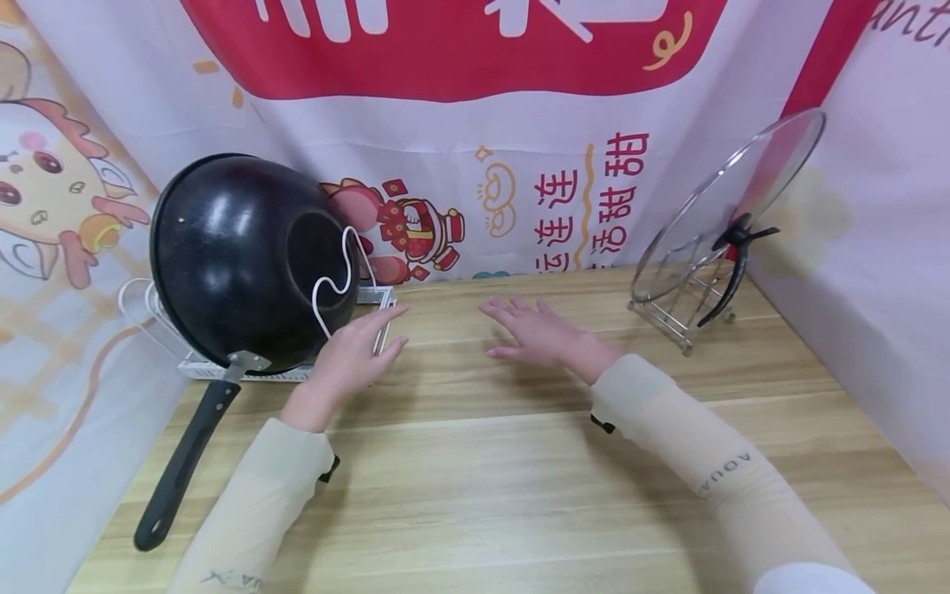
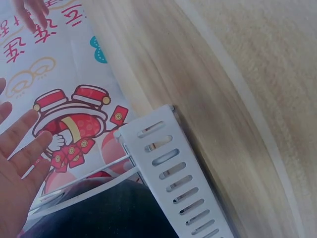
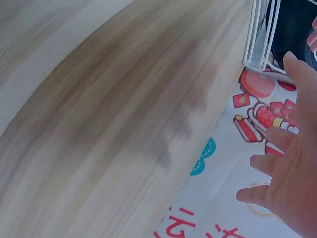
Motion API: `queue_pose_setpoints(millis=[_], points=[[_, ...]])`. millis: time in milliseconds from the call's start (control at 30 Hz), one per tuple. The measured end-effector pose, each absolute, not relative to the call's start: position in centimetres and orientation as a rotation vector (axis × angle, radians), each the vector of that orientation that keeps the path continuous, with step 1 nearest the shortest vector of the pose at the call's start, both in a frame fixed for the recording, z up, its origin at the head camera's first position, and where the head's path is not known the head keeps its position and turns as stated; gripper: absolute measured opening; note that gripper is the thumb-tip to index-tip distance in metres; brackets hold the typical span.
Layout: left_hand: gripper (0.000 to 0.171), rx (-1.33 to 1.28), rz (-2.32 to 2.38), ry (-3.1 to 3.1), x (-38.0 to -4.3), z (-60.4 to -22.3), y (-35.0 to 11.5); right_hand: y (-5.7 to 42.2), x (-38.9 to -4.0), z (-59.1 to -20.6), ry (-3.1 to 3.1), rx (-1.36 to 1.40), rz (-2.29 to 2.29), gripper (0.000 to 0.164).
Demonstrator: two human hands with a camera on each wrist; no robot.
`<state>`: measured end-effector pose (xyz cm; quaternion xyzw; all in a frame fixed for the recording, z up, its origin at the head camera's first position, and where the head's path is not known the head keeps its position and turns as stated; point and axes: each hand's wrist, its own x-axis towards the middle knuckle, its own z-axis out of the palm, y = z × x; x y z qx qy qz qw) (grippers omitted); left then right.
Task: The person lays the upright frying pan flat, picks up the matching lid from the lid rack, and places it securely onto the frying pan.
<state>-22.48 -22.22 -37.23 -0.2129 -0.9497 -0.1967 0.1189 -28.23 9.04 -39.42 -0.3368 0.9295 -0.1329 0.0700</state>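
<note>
My left hand (image 1: 353, 353) hovers beside the black wok (image 1: 245, 256), its fingers extended and nothing held. The wok leans on its side in a white rack (image 1: 278, 374), base turned to the right, with its dark handle (image 1: 185, 466) reaching toward the front. Over the tabletop, right of the middle, my right hand (image 1: 540, 332) spreads its fingers and holds nothing. In the left wrist view the slotted end of the white rack (image 2: 176, 173) lies near the left hand (image 2: 20, 183). Fingers of the right hand (image 3: 292, 153) show spread in the right wrist view.
At the back right a glass lid (image 1: 742, 190) with a black knob stands tilted in a wire lid stand (image 1: 671, 318). Printed cloth (image 1: 475, 132) hangs behind and at both sides of the wooden tabletop (image 1: 475, 495). White curved wire (image 1: 349, 256) rises by the wok.
</note>
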Motion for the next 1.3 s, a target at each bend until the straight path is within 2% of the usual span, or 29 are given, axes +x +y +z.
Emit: queue_pose_setpoints(millis=[600, 1300], points=[[0.045, -0.510, -0.667, -2.783, -21.5, -37.5, -23.0, 3.7, -27.2, -39.2, 2.749, -1.107, -0.448, 0.076], [0.027, -0.438, -0.761, -2.608, -19.7, -38.9, -25.3, 0.6, -26.4, -40.3, 2.664, -1.061, -0.985, 0.060]])
